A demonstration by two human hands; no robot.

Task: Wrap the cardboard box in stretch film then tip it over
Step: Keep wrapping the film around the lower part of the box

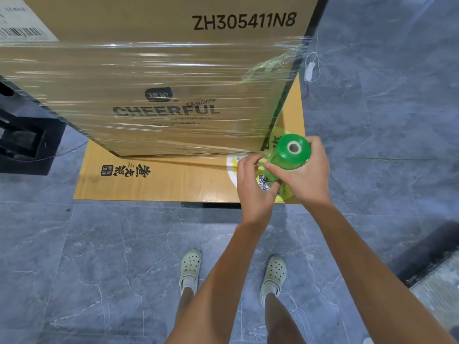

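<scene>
Fingers (315,144) of my left hand (255,184) and right hand (306,177) grip the film roll (285,157); the cardboard box (173,95) beyond them looks mostly wrapped, not yet tipped.

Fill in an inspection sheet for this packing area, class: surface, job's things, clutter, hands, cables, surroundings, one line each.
Surface: grey tiled floor; a flattened cardboard sheet lies on it.
Job's things: cardboard box upright on the sheet, stretch film round its middle and lower part, top bare; green film roll at its near right corner.
Clutter: black boxy object at the left.
Hands: left hand and right hand both grip the roll.
Cables: small white unit on a thin wire, right of the box.
Surroundings: the person's pale clogs; dark blurred shape at far right.
</scene>
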